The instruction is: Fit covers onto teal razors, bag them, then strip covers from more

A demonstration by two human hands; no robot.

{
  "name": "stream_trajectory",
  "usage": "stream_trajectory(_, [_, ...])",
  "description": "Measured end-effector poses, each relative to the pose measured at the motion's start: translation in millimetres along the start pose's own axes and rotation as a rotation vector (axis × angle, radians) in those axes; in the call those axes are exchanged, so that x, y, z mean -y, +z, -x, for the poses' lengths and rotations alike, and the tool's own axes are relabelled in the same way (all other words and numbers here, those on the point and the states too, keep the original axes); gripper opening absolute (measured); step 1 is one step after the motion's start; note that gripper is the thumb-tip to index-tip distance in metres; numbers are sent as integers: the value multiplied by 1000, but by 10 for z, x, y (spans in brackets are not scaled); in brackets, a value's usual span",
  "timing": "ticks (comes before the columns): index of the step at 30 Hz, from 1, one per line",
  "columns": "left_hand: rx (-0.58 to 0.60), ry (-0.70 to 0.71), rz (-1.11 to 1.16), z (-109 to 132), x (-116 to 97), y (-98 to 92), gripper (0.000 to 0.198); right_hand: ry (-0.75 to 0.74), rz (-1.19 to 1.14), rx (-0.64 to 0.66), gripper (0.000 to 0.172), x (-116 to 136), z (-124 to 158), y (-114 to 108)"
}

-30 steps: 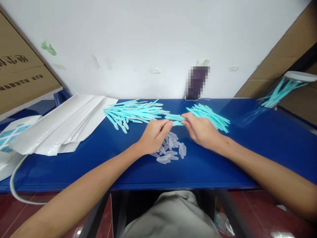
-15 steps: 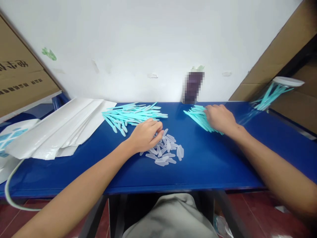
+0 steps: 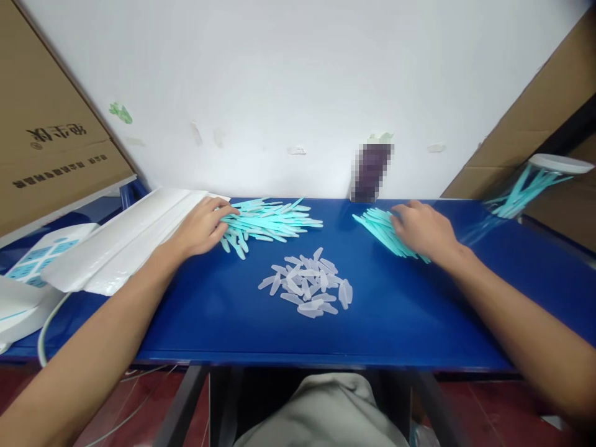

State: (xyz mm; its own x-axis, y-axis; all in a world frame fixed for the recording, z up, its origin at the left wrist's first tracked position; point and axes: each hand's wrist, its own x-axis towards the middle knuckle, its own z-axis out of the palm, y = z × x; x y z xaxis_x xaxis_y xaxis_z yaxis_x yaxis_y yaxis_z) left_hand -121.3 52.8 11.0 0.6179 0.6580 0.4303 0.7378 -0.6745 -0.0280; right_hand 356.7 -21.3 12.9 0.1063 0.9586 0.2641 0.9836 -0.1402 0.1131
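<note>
My left hand [image 3: 205, 226] reaches over the left end of a loose pile of slim turquoise razor-like sticks [image 3: 274, 220]. Its thumb and fingers are apart at the stick ends, some of which have pale tips. Over a neater bundle of turquoise sticks [image 3: 379, 231], my right hand [image 3: 423, 230] has its fingers curled down on the far end; the fingertips and thumb are partly hidden. Between the hands, nearer to me, lies a heap of small translucent white caps [image 3: 310, 282], touched by neither hand.
White plastic bags [image 3: 125, 242] lie left, beside a white device with blue markings [image 3: 46, 254] and a cable. A clear tub with a white rim [image 3: 561, 163] lies tilted at right, holding turquoise sticks. Cardboard boxes flank the blue table [image 3: 372, 335]; a wall backs it.
My left hand has left the heap of caps and moved left and back to the left pile of sticks, its fingers opening. My right hand stays on the right bundle. The view has shifted slightly.
</note>
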Motion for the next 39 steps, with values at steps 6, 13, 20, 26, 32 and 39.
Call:
stream_trajectory(6, [252,-60,2,105,19,-172,47,-284,-250,-143,41,233,151,-109])
stream_trajectory(13, [324,-39,138,94,-97,-162,36,-583,-477,-73,38,646,493,-150])
stream_trajectory(20, [323,3,220,-48,-173,-31,42,-627,-518,-57,34,653,494,-102])
stream_trajectory(26, [357,-97,254,-46,-138,71,44,-627,-539,-73,33,633,454,-105])
stream_trajectory(32, [195,10,111,-5,-256,177,36,-681,-554,-79,32,635,476,-106])
stream_trajectory(39, [-565,-58,146,-65,-311,92,35,-757,-645,-212,27,626,483,-91])
